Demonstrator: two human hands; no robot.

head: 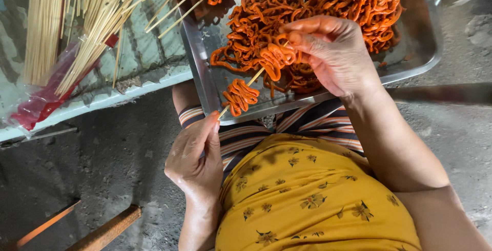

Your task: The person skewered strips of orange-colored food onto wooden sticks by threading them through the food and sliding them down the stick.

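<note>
A thin skewer (pixel 245 87) is held slantwise over the near rim of the tray (pixel 205 71), which rests on the lap. One folded bunch of orange strips (pixel 240 96) is already threaded near its lower end; a second bunch (pixel 277 59) is being pushed on at the tip. The left hand (pixel 197 156) is pinched on the lower end, the right hand (pixel 333 51) on the second bunch. A large heap (pixel 333 0) is left unthreaded in the tray. Spare sticks (pixel 77 20) lie on the table's near edge.

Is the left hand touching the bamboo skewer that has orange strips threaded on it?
Touching. In the head view the left hand pinches the lower end of the bamboo skewer between its fingertips, with no gap visible.
</note>
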